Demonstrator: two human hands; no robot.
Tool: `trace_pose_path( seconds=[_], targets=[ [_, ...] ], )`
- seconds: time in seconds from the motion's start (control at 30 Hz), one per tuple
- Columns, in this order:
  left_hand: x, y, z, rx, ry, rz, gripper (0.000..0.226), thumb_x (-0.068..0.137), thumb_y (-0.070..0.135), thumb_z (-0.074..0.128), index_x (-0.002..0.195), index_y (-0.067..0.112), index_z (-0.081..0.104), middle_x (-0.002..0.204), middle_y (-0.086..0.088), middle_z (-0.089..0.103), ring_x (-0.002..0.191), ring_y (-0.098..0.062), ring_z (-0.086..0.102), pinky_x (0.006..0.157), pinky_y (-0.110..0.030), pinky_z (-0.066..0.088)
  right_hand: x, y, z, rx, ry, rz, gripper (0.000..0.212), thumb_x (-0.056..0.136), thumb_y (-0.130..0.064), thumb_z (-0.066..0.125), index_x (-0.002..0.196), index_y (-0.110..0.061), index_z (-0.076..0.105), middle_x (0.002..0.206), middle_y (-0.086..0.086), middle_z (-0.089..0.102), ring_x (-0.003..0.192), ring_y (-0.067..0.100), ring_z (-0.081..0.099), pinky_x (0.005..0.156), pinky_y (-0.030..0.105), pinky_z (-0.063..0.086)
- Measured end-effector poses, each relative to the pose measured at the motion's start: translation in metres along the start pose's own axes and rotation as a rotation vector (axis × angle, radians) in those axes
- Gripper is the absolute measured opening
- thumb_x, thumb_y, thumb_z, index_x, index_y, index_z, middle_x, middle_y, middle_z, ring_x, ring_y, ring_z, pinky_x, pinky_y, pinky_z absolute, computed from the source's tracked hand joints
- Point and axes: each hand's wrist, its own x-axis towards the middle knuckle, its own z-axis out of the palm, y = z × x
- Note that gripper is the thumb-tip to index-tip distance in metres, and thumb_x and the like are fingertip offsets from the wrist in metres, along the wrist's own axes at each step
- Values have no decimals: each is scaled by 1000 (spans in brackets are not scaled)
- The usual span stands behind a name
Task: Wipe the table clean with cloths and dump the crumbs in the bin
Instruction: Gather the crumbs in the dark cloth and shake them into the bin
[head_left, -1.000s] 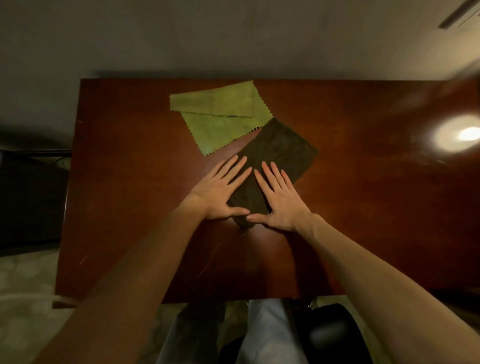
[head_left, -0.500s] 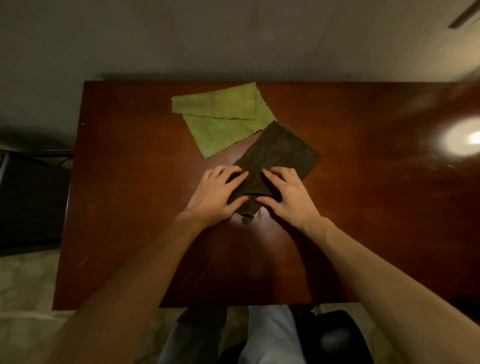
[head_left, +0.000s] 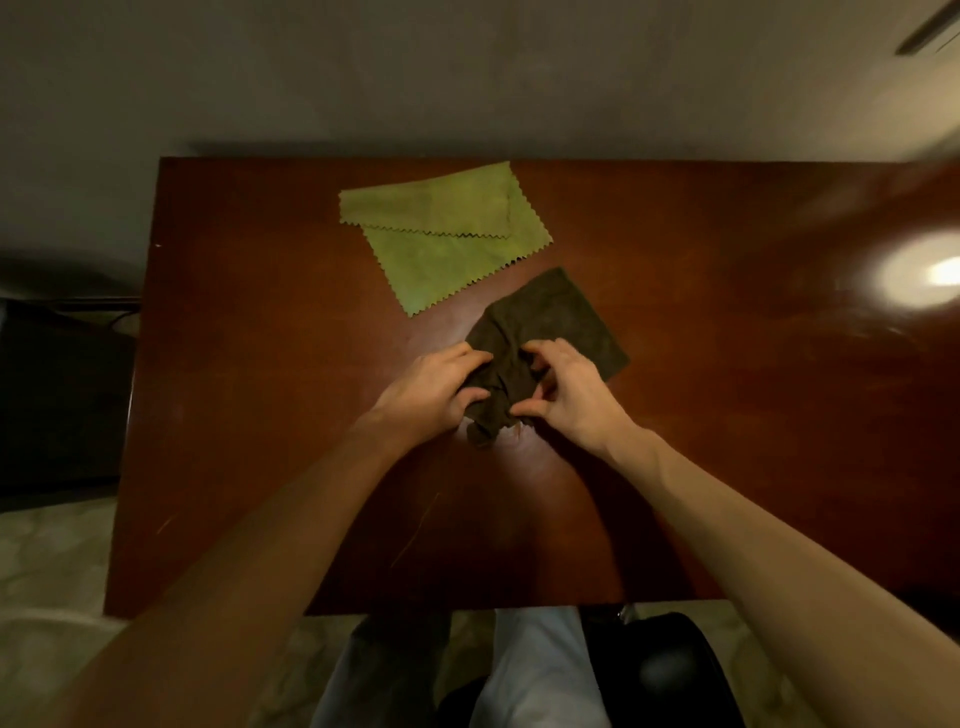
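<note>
A dark brown cloth (head_left: 558, 322) lies on the glossy wooden table (head_left: 260, 364), its near half bunched into folds. My left hand (head_left: 434, 387) pinches the bunched part from the left, and my right hand (head_left: 569, 397) grips it from the right, fingers curled into the fabric. A few pale crumbs show on the table just below the cloth's near tip. A light green cloth (head_left: 441, 234) with zigzag edges lies flat and partly folded further back, apart from both hands. No bin is in view.
A bright lamp reflection (head_left: 930, 273) glares on the table's right side. A dark object (head_left: 57, 395) stands on the floor left of the table. My knees and a black chair seat (head_left: 670, 670) are below the table's near edge.
Both hands lay flat on the dark cloth a second ago. Their fingers have curled in and gathered its near half into a bunch. The green cloth has not moved.
</note>
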Motion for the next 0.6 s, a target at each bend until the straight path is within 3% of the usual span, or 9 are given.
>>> trace_pose_path(
  seconds=[0.13, 0.23, 0.43, 0.53, 0.6],
  targets=[
    [-7, 1, -4, 210, -56, -15, 83, 92, 66, 63, 160, 23, 39, 136, 4, 46, 121, -18, 46, 93, -36, 48, 4, 16, -23, -282, -100, -68, 100, 79, -39, 89, 159, -23, 33, 138, 5, 33, 116, 27, 54, 100, 45, 52],
    [-4, 4, 4, 196, -80, -57, 92, 88, 68, 67, 160, 18, 38, 138, 0, 44, 123, -21, 46, 98, -40, 50, 16, 17, -28, -384, -184, -90, 110, 74, -43, 90, 163, -27, 26, 142, 9, 27, 123, 35, 53, 108, 45, 47],
    [7, 9, 11, 27, -13, -23, 65, 89, 38, 78, 143, 6, 60, 128, -11, 64, 118, -31, 61, 98, -41, 49, 24, 1, -9, -381, -215, -150, 101, 80, -36, 87, 162, -12, 32, 130, 4, 35, 103, 33, 60, 98, 45, 51],
    [0, 17, 16, -83, 92, -62, 42, 87, 16, 78, 126, 5, 65, 112, -13, 71, 102, -32, 67, 86, -39, 50, 23, -1, -3, -404, -210, -175, 97, 85, -34, 84, 161, -7, 30, 133, 7, 35, 102, 34, 61, 95, 43, 52],
    [-4, 22, 23, -132, 170, -48, 26, 87, 6, 72, 112, 7, 62, 98, -10, 71, 88, -29, 67, 74, -27, 46, 25, -1, -1, -447, -211, -215, 97, 87, -39, 82, 161, -4, 29, 136, 9, 34, 101, 33, 62, 93, 43, 52]
  ],
)
